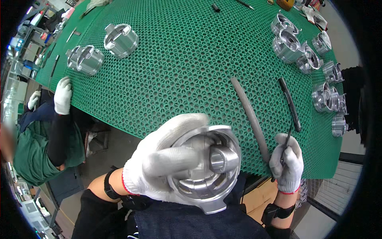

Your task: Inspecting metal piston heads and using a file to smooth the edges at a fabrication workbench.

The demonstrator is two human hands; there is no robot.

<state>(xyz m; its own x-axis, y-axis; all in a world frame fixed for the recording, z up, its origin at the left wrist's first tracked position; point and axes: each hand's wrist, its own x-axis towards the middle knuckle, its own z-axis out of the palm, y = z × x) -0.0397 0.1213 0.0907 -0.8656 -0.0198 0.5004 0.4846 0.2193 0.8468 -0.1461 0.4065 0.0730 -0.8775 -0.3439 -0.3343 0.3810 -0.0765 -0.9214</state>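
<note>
A shiny metal piston (230, 179) is held up close, with its hollow underside and pin boss showing. My left hand (159, 163), in a white knit glove, grips it from the left; the thumb reaches into the hollow and is slightly blurred. At the right edge of the mat, my gloved right hand (287, 163) pinches a thin dark rod-like tool (285, 144), whose exact kind I cannot make out. Beside that hand lies a long grey curved strip (250, 113), its near end close to the fingers. Beyond the fingers rests a black pen-shaped tool (289, 104).
A green perforated mat (175, 75) covers the table. Several pistons (287, 46) cluster along the right side; a piston (120, 40) and others stand far left. At left, a co-worker's gloved hand (63, 95) touches the mat's edge. A short black cylinder (215, 7) lies far off.
</note>
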